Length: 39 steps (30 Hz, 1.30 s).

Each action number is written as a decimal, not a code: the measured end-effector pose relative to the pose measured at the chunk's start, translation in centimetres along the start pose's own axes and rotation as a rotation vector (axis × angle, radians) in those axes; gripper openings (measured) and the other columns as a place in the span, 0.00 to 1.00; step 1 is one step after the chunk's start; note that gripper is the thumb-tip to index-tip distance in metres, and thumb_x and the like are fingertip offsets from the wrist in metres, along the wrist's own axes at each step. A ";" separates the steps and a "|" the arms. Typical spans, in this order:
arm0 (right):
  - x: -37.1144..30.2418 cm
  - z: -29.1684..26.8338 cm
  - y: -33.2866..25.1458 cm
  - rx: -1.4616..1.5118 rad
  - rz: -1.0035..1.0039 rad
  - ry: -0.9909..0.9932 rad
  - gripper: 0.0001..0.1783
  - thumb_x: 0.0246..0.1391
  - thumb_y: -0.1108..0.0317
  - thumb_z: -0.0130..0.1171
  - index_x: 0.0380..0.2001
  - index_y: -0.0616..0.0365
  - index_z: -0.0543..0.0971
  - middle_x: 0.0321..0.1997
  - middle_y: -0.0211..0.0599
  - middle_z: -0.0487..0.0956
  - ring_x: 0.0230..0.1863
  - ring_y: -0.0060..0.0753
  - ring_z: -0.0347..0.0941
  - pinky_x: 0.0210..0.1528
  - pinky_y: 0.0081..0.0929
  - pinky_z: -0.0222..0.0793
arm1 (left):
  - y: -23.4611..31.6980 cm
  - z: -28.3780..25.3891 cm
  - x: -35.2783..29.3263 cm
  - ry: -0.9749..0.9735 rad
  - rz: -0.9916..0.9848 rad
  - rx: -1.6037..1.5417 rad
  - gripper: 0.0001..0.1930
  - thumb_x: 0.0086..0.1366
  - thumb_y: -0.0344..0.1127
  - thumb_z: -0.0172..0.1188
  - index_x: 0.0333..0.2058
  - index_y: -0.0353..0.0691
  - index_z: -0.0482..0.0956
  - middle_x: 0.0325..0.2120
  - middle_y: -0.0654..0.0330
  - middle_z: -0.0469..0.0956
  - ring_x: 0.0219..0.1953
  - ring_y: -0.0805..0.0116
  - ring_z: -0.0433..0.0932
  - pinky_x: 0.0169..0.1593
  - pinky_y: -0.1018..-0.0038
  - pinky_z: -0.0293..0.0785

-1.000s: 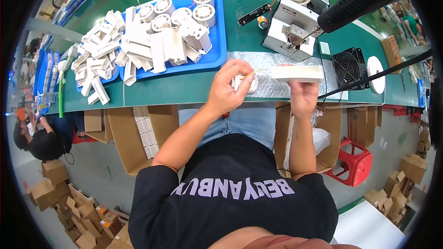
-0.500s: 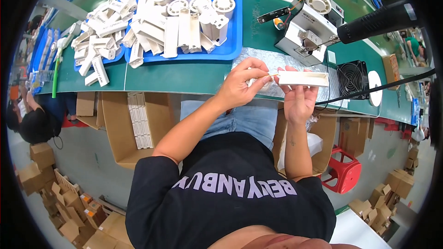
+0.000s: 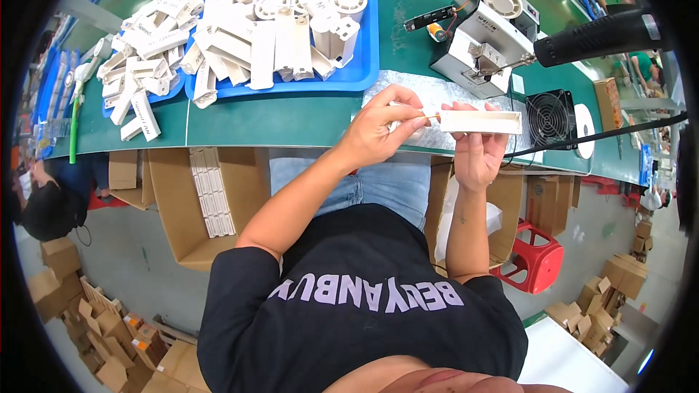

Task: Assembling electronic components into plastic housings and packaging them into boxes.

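Note:
My right hand point(image 3: 478, 154) holds a long, white, open-topped plastic housing point(image 3: 480, 122) level over the bench, fingers behind it and thumb along its near side. From its left end runs a short, thin orange wire point(image 3: 431, 117). My left hand point(image 3: 380, 129) pinches that wire between thumb and fingertips. Part of the wire is hidden by the fingers. Under both hands lies a silvery sheet of wrap point(image 3: 408, 89) on the green bench.
A blue tray point(image 3: 368, 65) of white housings and round fan units stands at left, beside a smaller heap of housings point(image 3: 156, 40). To the right are a soldering station point(image 3: 473, 51), a black hot-air tool point(image 3: 597, 42) and a black fan point(image 3: 551, 120). Cardboard boxes point(image 3: 171, 211) stand below.
The whole view has shifted slightly. My right fingers have closed in further along the far side of the housing. My left hand keeps its pinch on the wire.

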State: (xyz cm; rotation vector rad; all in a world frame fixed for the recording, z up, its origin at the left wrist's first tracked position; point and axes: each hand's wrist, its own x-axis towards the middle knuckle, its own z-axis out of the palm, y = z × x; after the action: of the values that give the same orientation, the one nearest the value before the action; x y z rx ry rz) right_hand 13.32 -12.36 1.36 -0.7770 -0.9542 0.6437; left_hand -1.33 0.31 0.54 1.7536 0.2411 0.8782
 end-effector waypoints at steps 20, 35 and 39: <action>0.5 0.6 0.2 -0.397 0.046 -0.075 0.24 0.57 0.78 0.55 0.56 0.67 0.61 0.49 0.49 0.76 0.53 0.41 0.73 0.58 0.34 0.65 | 1.2 -0.5 0.8 -0.053 -0.187 0.018 0.36 0.41 0.35 0.77 0.51 0.39 0.70 0.43 0.56 0.74 0.47 0.63 0.75 0.51 0.70 0.71; 3.0 1.8 -1.5 -0.841 0.029 -0.276 0.23 0.46 0.73 0.68 0.46 0.63 0.74 0.41 0.46 0.81 0.42 0.43 0.80 0.43 0.30 0.74 | 0.2 0.9 0.6 0.091 -0.087 0.121 0.26 0.41 0.36 0.71 0.41 0.37 0.76 0.36 0.54 0.76 0.41 0.55 0.77 0.45 0.67 0.73; 3.2 1.9 -1.4 -0.816 0.036 -0.288 0.23 0.46 0.73 0.69 0.46 0.63 0.74 0.40 0.46 0.81 0.41 0.42 0.80 0.43 0.29 0.74 | -0.2 1.0 0.6 0.121 -0.025 0.189 0.23 0.42 0.35 0.70 0.38 0.35 0.75 0.33 0.54 0.76 0.38 0.53 0.77 0.41 0.66 0.73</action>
State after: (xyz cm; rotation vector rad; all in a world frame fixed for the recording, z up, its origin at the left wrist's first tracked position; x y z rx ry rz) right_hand 13.25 -10.16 4.68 -1.4452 -1.4998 0.3857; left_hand -0.17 -0.05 0.50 1.8689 0.4372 0.9703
